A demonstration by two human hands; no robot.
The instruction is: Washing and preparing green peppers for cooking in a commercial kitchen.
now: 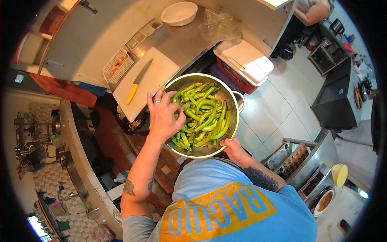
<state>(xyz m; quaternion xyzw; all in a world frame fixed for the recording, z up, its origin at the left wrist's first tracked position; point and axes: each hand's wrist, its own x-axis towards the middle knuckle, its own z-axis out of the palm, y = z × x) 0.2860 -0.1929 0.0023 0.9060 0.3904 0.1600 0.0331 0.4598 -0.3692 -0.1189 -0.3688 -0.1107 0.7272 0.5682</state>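
A metal mesh colander (232, 127) with a pale rim and a loop handle is tilted in front of my body. It is filled with long green chili peppers (208, 113), some with dark, blistered-looking patches. My right hand (235, 152) grips the colander's near right rim, its thumb over the edge. Above the left side of the peppers is my left hand (164, 115), a ring on one finger. Its thumb and index finger are curled together while the other fingers spread. Whether a pepper is pinched between the fingertips is hidden.
A white cutting board (157, 65) bearing a yellow-handled knife (137, 83) lies on the metal counter (178, 39). Nearby are a basket of onions (118, 65), a white bowl (179, 13) and a plastic bag (219, 25). A red cooler (245, 65) stands right; a person (313, 13) is beyond.
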